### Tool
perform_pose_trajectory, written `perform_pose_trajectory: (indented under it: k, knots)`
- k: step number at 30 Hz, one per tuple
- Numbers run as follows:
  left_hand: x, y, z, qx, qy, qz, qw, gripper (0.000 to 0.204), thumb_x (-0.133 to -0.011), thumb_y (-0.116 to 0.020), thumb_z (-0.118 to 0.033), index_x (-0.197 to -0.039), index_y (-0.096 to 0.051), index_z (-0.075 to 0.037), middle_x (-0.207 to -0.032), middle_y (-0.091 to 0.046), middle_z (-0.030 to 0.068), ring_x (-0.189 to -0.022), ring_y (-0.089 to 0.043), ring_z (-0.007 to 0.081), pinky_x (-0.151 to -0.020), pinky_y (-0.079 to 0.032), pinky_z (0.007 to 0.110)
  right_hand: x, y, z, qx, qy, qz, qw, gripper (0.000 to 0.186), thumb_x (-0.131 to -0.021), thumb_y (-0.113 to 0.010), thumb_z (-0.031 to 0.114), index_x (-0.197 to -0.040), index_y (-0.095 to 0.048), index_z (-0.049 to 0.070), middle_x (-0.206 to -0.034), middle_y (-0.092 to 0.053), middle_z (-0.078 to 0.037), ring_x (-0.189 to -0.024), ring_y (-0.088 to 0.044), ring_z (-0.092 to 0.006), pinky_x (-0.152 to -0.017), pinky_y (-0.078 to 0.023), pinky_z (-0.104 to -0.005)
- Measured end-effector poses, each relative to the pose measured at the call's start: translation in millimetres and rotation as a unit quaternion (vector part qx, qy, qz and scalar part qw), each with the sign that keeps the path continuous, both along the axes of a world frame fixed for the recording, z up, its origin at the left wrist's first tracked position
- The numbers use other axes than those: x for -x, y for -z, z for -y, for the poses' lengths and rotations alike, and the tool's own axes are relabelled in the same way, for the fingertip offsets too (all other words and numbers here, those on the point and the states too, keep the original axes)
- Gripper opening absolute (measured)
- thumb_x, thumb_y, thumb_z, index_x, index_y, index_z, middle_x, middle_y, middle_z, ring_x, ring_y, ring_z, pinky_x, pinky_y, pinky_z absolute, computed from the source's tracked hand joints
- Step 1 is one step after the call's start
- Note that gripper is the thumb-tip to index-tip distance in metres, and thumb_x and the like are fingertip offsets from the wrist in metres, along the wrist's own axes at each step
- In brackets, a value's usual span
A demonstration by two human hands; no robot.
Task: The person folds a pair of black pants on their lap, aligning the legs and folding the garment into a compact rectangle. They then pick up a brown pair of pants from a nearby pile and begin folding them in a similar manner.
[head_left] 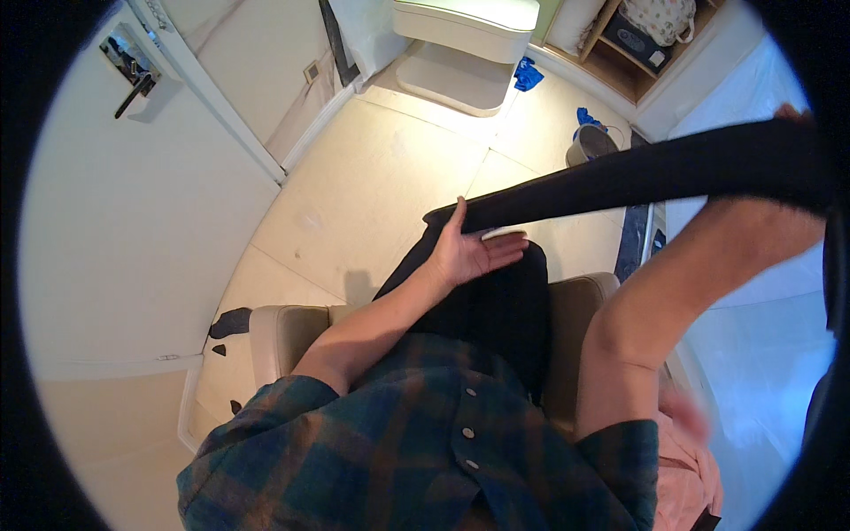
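A long black fabric strip stretches diagonally from above my lap toward the upper right. My left hand lies palm up under its lower end, fingers straight and apart, thumb raised against the fabric. My right arm reaches up to the far right, where a few fingers of my right hand show over the strip's top edge, gripping it; the rest of that hand is hidden behind the fabric. Black cloth covers my legs as I sit in a beige armchair.
A white door stands at left, a two-tier cream stand and wooden shelves ahead. A grey bucket and blue items are on the floor. At lower right, pink fabric and a blurred skin-coloured shape.
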State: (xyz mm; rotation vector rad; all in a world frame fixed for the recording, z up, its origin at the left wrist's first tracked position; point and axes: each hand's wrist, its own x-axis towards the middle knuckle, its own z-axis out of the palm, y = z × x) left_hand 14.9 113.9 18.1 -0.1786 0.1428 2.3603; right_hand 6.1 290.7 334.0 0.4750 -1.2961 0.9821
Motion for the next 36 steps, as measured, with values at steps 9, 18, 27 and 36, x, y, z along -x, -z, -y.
perform_pose_trajectory:
  k: [9,18,27,36]
  knots:
    - [27,30,32,0.161,-0.117,0.091,0.976,0.028,-0.088,-0.056,0.003,-0.112,-0.045,0.012,-0.111,-0.058,0.0238,-0.100,-0.064,0.0330,-0.087,-0.056,0.043,-62,68,55,-0.319,-0.018,-0.021,0.947,0.020,-0.095,-0.056,0.016,-0.107,-0.058,0.000,-0.094,-0.064,-0.013,-0.085,-0.063,-0.0201,-0.078,-0.052,-0.0276]
    - [20,41,103,0.483,-0.061,-0.050,0.872,0.033,-0.077,-0.071,-0.002,-0.105,-0.054,0.002,-0.082,-0.064,0.0111,-0.063,-0.060,0.0154,-0.058,-0.053,0.028,-53,75,77,-0.320,-0.049,0.000,0.946,0.016,-0.095,-0.057,0.015,-0.102,-0.059,0.001,-0.089,-0.063,-0.010,-0.080,-0.060,-0.0162,-0.074,-0.050,-0.0253]
    - [5,-99,110,0.400,-0.076,-0.538,0.738,0.086,-0.068,-0.080,-0.035,-0.139,-0.040,-0.007,-0.125,-0.052,0.0168,-0.117,-0.049,0.0272,-0.100,-0.037,0.041,-29,48,76,-0.264,-0.058,0.002,0.963,0.012,-0.095,-0.058,0.014,-0.097,-0.059,0.002,-0.084,-0.062,-0.006,-0.075,-0.058,-0.0122,-0.069,-0.048,-0.0230]
    - [-39,-141,76,0.562,-0.164,-0.529,0.615,0.053,-0.077,-0.078,-0.024,-0.116,-0.057,0.005,-0.098,-0.065,0.0129,-0.090,-0.060,0.0211,-0.083,-0.047,0.033,0,17,83,-0.192,-0.078,0.030,0.978,0.010,-0.095,-0.059,0.013,-0.092,-0.060,0.003,-0.080,-0.061,-0.003,-0.070,-0.055,-0.0083,-0.064,-0.045,-0.0208]
